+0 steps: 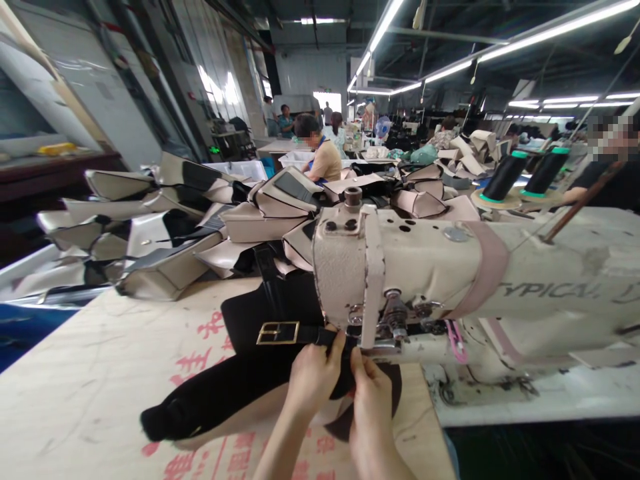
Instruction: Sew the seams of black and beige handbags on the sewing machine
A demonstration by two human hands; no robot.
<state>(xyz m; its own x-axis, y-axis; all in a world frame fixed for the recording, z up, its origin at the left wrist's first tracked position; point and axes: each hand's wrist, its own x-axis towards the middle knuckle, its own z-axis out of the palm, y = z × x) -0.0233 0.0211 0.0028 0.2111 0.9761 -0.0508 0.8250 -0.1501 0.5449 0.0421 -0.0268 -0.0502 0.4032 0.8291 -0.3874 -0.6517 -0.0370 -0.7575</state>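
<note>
So the strap point(314, 334) with its gold buckle point(277, 332) is under the sewing machine point(425, 267) head, mid-bench point(90, 380). My left hand point(314, 375) and right hand point(371, 403) are both pinching it, fingertips nearly touching. Beige cut pieces point(165, 227) are piled along the far edge.

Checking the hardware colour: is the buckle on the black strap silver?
No, the buckle on the black strap is gold-coloured, lying just beyond the left hand.

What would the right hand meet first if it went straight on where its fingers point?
Probably the sewing machine's metal foot, just beyond the black strap that the right hand pinches; depth is unclear.
</note>
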